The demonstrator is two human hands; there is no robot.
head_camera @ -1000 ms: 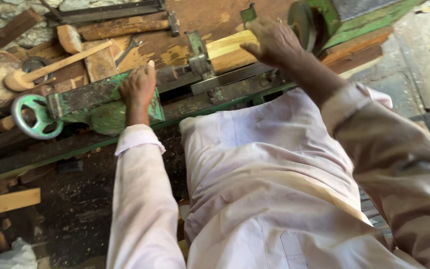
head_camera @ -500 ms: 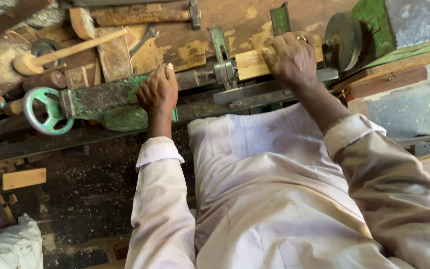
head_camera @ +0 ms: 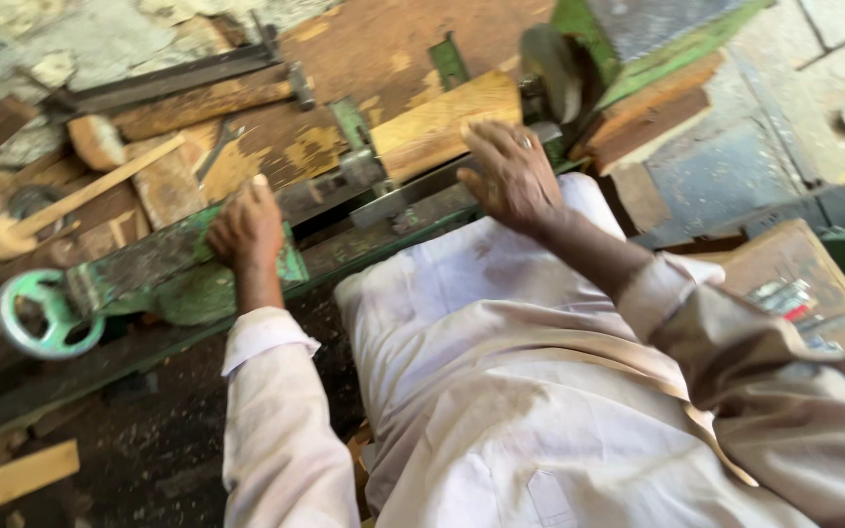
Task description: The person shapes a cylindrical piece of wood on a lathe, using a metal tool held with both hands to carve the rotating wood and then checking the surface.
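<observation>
Wood lathe seen from above the worker. The left hand [head_camera: 244,227] rests palm-down on the green tailstock [head_camera: 163,269], fingers held together and curled over its top edge; it grips nothing loose. The right hand [head_camera: 508,174] lies across the metal tool rest [head_camera: 413,193], fingers slightly spread and bent, touching the near face of the pale wooden blank [head_camera: 447,122]. Motion blur makes it unclear whether the fingers press the wood or merely brush it. The blank sits mounted in the lathe, between the tailstock side and the dark faceplate [head_camera: 552,70] of the green headstock [head_camera: 638,39], tilted up to the right in the view. A green handwheel [head_camera: 48,315] ends the tailstock at far left. Behind the lathe, on the worn bench, lie a wooden mallet [head_camera: 61,200] and a hammer [head_camera: 212,98]. An offcut [head_camera: 31,471] lies on the dark floor.
</observation>
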